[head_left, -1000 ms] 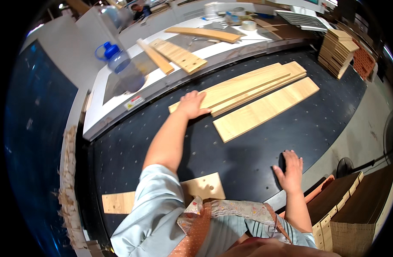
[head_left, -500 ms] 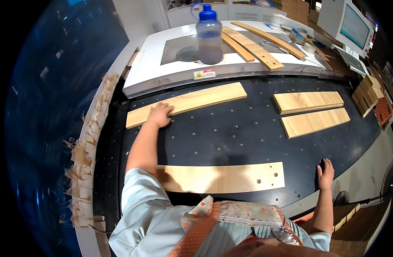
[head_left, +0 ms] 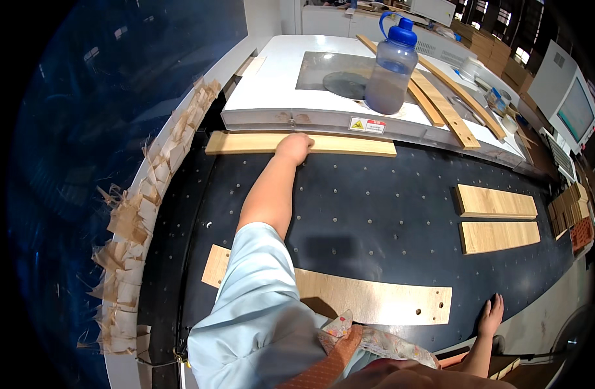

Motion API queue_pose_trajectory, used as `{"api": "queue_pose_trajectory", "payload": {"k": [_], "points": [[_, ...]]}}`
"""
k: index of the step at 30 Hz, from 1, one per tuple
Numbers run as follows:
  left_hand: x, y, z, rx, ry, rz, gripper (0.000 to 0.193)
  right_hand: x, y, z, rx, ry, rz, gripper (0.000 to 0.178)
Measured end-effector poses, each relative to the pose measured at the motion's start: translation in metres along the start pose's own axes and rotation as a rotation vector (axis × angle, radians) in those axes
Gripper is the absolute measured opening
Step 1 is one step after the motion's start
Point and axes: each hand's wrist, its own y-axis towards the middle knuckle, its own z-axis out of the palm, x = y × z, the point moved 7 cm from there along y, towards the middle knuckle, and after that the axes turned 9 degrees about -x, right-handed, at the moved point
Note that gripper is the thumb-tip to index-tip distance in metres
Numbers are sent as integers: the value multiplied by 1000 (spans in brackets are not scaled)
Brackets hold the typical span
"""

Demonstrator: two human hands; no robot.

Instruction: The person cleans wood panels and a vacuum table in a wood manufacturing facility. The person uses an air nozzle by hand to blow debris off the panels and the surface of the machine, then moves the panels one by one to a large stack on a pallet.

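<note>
My left hand (head_left: 293, 148) reaches to the far side of the black table (head_left: 368, 207), its fingers closed over a long pale wooden board (head_left: 356, 145). That board lies along the front of the white machine housing. My right hand (head_left: 490, 316) rests at the table's near right edge, holding nothing, its fingers stretched out. Close to my body lies another long board (head_left: 375, 298) with holes at its ends, partly covered by my left arm. Two shorter boards, a farther one (head_left: 497, 201) and a nearer one (head_left: 501, 236), lie side by side on the right.
On the white housing (head_left: 265, 91) stand a blue-capped water bottle (head_left: 391, 74) and several wooden strips (head_left: 443, 110). A monitor (head_left: 573, 107) is at the far right, near stacked wood pieces (head_left: 570, 209). Frayed brown tape (head_left: 138, 240) lines the left-hand edge.
My left hand has moved the far board away from me and straightened it along the housing. The view has shifted and turned. My right hand stays by the table edge.
</note>
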Motion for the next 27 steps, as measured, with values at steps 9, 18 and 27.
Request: {"api": "queue_pose_trajectory", "payload": {"k": [9, 18, 27], "points": [[30, -6, -14, -179, 143, -121, 21, -3, -2, -3, 0, 25, -26, 39], [55, 11, 10, -3, 262, -269, 24, 31, -1, -23, -80, 26, 7, 39], [38, 20, 5, -42, 242, -118, 24, 37, -2, -39, -94, -74, 97, 42]]}}
